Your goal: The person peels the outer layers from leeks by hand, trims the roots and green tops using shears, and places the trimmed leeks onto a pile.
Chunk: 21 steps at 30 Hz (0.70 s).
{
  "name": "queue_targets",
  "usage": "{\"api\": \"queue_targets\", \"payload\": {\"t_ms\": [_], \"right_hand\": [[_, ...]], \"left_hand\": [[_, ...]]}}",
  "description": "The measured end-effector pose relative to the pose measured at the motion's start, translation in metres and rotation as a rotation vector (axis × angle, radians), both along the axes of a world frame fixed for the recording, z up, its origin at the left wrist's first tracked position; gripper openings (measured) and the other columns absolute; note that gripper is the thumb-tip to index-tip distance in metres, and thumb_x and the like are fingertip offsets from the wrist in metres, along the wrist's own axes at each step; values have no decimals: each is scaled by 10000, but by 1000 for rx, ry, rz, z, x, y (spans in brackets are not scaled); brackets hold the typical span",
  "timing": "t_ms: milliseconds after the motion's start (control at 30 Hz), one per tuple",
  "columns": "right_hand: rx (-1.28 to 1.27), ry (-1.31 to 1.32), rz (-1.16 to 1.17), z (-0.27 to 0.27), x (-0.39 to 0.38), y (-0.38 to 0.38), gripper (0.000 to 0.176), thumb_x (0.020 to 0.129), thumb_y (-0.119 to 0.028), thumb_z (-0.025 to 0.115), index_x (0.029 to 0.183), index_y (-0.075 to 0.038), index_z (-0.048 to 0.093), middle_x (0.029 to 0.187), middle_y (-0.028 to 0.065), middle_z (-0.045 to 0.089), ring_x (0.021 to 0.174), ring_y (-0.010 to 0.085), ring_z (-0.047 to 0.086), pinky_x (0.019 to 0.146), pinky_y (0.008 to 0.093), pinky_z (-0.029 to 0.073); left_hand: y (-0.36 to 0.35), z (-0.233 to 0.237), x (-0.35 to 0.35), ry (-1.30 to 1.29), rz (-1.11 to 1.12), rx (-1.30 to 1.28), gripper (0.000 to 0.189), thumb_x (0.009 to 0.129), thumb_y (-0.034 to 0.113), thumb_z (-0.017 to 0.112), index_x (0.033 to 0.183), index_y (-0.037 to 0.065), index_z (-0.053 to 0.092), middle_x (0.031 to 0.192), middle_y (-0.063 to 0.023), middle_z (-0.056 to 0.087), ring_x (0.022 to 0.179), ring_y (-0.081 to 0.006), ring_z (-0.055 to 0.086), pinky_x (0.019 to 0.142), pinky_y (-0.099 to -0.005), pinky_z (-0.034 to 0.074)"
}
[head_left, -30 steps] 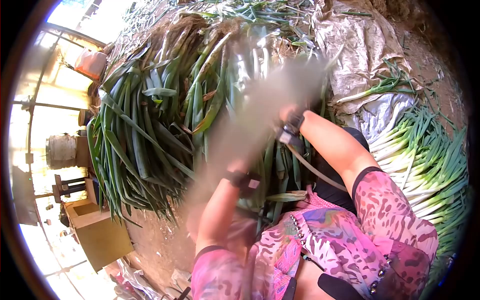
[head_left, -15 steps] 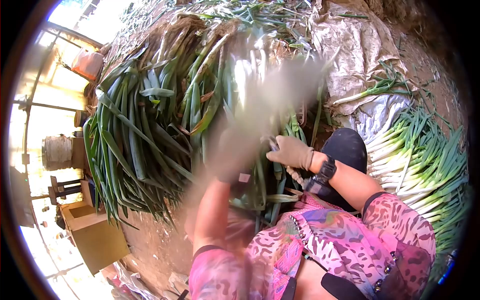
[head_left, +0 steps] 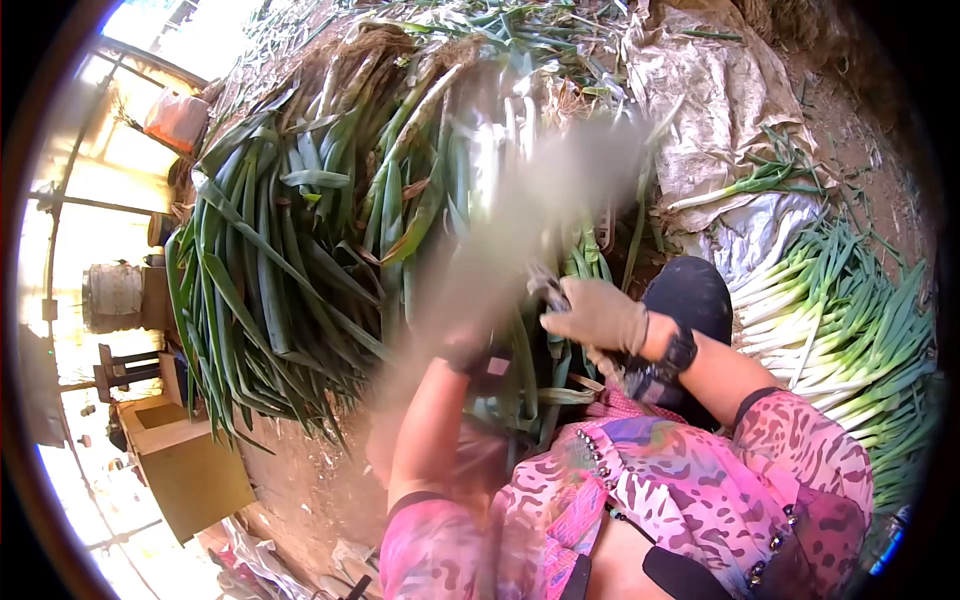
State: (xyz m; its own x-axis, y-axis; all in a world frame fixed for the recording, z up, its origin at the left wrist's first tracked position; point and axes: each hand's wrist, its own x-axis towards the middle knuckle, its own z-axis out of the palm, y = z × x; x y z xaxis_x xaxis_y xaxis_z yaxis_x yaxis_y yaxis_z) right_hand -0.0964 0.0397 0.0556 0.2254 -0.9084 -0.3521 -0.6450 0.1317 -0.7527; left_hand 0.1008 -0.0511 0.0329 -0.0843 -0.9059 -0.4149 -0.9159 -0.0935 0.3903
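Observation:
A large heap of long green onions [head_left: 270, 250], roots at the top and dark leaves hanging down, lies to the left and ahead of me. My left hand [head_left: 465, 330] reaches toward the stalks at the heap's right side; a grey-brown smear across the view hides its fingers. My right hand [head_left: 598, 315], in a beige glove, is closed around a grey, metal-looking tool [head_left: 545, 285] whose kind I cannot make out. A beige hose-like piece [head_left: 605, 362] hangs below this hand. Green stalks [head_left: 585, 255] stand just beyond it.
Cleaned green onions [head_left: 800, 320] with white stems lie in a row at right. A crumpled, dirty sheet [head_left: 710, 100] covers the ground ahead, with one loose onion [head_left: 745, 185] on it. My dark-clad knee [head_left: 690, 285] is beside my right hand. A wooden box [head_left: 190, 455] stands left.
My right hand and its tool have shifted slightly right and down. My left wrist has moved only a little. The onion heaps look unchanged.

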Motion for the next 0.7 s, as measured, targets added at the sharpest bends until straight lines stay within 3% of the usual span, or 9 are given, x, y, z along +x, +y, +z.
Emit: {"api": "queue_targets", "payload": {"t_ms": [133,233,300,367,400,467,600,700], "right_hand": [[109,4,-59,15,3,19,490,806,-431,649,906,48,642,806,284,666,817,433,669,760,467,524],[-5,-34,-69,-6,3,16,466,830,-434,685,856,20,580,760,260,633,750,425,642,692,472,500],[-31,40,-85,-8,3,-7,470,805,-418,649,906,41,649,801,263,673,788,423,674,747,473,534],[-133,33,-139,-3,1,-38,429,813,-403,639,909,12,687,774,229,682,730,392,686,693,466,552],[-60,-16,-75,-18,-2,-61,415,836,-382,616,938,12,696,750,204,689,701,357,695,689,447,557],[-7,-11,-42,-29,1,-104,424,832,-390,616,935,13,696,752,208,688,703,358,693,693,445,555],[6,101,-64,-25,7,-154,442,824,-407,616,928,15,697,756,216,686,706,360,689,700,440,551],[-18,133,-77,-27,11,-165,456,818,-420,616,923,16,698,760,222,685,708,362,686,706,436,548]], "left_hand": [[-2,11,-9,1,2,0,948,789,497,701,1483,-61,375,1112,-300,682,1075,-380,674,918,-423,528],[0,15,-9,58,-23,-51,887,799,487,693,1477,-15,418,1124,-295,681,1084,-380,670,930,-420,523],[4,16,-5,84,-59,-42,818,811,476,686,1442,1,475,1148,-282,679,1098,-378,664,943,-414,518],[15,26,0,162,-109,-15,749,824,463,675,1397,3,531,1171,-268,676,1111,-376,658,959,-406,510],[22,36,2,229,-141,8,716,832,457,668,1370,-2,559,1183,-259,675,1116,-374,655,969,-402,505],[31,7,7,71,-111,1,702,839,456,663,1376,15,561,1167,-250,684,1108,-365,660,968,-401,503],[38,27,1,137,-14,125,684,853,445,656,1378,17,560,1161,-249,685,1105,-379,656,958,-414,502],[38,19,3,176,-3,160,693,855,443,672,1372,-4,558,1108,-235,706,1038,-316,690,909,-382,523]]}}
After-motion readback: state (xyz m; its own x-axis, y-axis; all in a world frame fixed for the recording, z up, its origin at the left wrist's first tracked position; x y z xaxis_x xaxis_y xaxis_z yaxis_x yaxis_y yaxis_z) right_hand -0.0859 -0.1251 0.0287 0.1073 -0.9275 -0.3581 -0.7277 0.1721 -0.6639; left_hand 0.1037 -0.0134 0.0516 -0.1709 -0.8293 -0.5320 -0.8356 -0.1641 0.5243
